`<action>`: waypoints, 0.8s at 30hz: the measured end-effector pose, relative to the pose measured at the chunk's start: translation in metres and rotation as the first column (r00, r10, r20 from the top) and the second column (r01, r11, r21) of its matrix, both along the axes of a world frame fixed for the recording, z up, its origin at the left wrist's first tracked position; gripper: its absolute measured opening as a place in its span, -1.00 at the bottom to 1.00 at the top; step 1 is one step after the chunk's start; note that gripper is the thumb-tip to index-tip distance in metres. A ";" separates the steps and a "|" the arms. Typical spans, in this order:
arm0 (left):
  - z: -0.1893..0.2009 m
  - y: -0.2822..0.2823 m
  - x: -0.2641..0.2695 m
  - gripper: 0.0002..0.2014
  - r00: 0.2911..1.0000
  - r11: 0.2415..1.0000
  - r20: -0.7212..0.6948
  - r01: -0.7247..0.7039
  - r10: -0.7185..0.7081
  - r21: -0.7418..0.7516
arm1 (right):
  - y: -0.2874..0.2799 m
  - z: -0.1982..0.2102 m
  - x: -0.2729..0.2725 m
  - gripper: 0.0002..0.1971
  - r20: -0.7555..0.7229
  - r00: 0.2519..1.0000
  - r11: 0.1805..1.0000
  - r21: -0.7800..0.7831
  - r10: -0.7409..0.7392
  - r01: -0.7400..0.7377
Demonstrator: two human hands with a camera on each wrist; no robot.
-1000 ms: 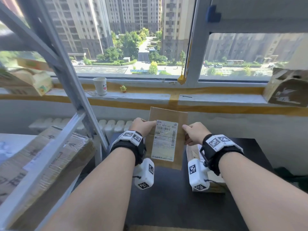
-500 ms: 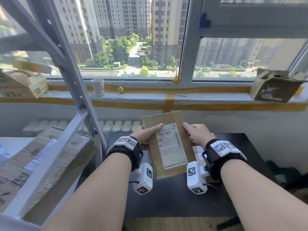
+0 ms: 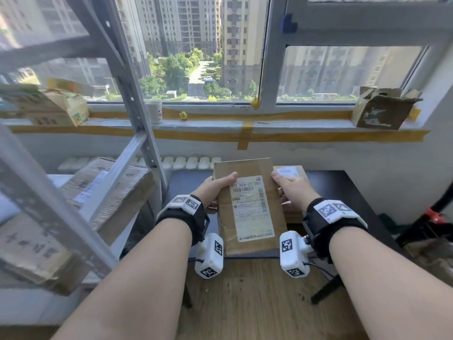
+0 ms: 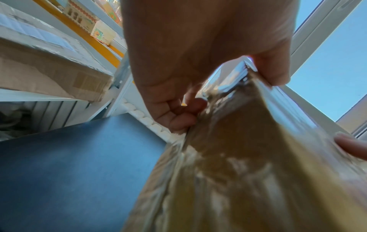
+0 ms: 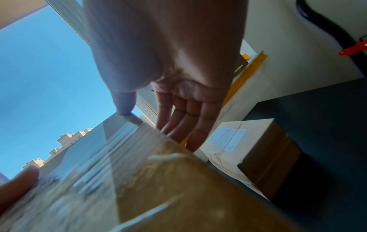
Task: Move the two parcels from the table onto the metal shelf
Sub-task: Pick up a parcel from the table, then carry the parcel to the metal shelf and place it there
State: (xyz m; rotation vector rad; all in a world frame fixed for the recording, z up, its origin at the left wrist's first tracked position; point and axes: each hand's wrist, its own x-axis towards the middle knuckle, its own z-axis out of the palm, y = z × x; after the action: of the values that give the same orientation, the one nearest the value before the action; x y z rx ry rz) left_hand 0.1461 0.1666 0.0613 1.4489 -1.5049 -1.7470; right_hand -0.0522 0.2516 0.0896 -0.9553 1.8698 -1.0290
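Wooden floorboards (image 3: 257, 303) fill the bottom centre of the head view, between two bare forearms that each wear a black wrist strap carrying a white camera block with printed markers. Just above them, at mid-frame, a flat brown parcel (image 3: 250, 207) with a white shipping label facing up is held between both hands, raised off the black table (image 3: 343, 190). The left hand (image 3: 215, 190) grasps its left edge, thumb lying on the top face and fingers curled underneath, as the left wrist view shows. The right hand (image 3: 291, 192) takes the right edge with its thumb on top; in the right wrist view its fingers (image 5: 184, 122) reach down straight past the parcel's edge, so whether they actually clamp the underside cannot be told. Behind the right hand, a second, boxier cardboard parcel (image 5: 256, 150) with a small white label sits on the table, near its far edge. At the left of the frame stands the grey metal shelf (image 3: 137, 119), its tiers already holding large taped cartons (image 3: 107, 192). Farther back, along the taped windowsill (image 3: 245, 123), are a white paper cup (image 3: 155, 112), a tiny yellow figure (image 3: 183, 115) and, at the upper right, an open torn carton (image 3: 382, 109), with tower blocks and trees beyond the glass.
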 end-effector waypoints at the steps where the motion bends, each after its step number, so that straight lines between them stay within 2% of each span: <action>1: -0.001 0.013 0.004 -0.55 1.000 1.000 0.000 0.000 0.000 0.001 | 0.013 -0.002 0.004 -0.51 -0.002 1.000 1.000 -0.001 -0.004 0.004; 3: 0.000 0.038 0.014 -0.65 1.000 1.000 0.003 0.012 -0.012 -0.024 | 0.037 -0.005 0.012 -0.40 0.016 1.000 1.000 -0.004 -0.010 0.010; 5: 0.001 0.063 0.026 -0.58 1.000 0.999 -0.009 0.021 -0.021 -0.024 | 0.059 -0.006 0.025 -0.37 0.051 0.999 1.000 0.003 0.000 0.000; 9: 0.016 0.107 0.055 -0.35 1.000 0.999 -0.003 0.025 -0.025 -0.029 | 0.095 0.008 0.055 -0.55 0.124 0.990 0.997 0.031 0.064 -0.068; 14: 0.038 0.136 0.096 -0.53 0.999 0.999 -0.031 -0.010 0.009 -0.037 | 0.118 0.024 0.092 -0.50 0.141 0.978 0.987 0.028 0.153 -0.159; 19: 0.042 0.159 0.152 -0.53 0.996 0.998 -0.063 -0.064 0.063 -0.011 | 0.136 0.029 0.139 -0.15 0.161 0.966 0.974 0.067 0.201 -0.214; 24: 0.047 0.178 0.223 -0.65 0.994 0.995 -0.066 -0.085 0.081 -0.046 | 0.150 0.037 0.212 -0.50 0.138 0.954 0.961 0.043 0.267 -0.275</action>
State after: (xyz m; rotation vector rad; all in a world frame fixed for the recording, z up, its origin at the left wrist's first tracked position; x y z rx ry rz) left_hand 0.3692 0.3450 0.1078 1.3972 -1.4239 -1.6804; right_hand 0.1599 0.4017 0.1261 -1.0486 1.6008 -0.8424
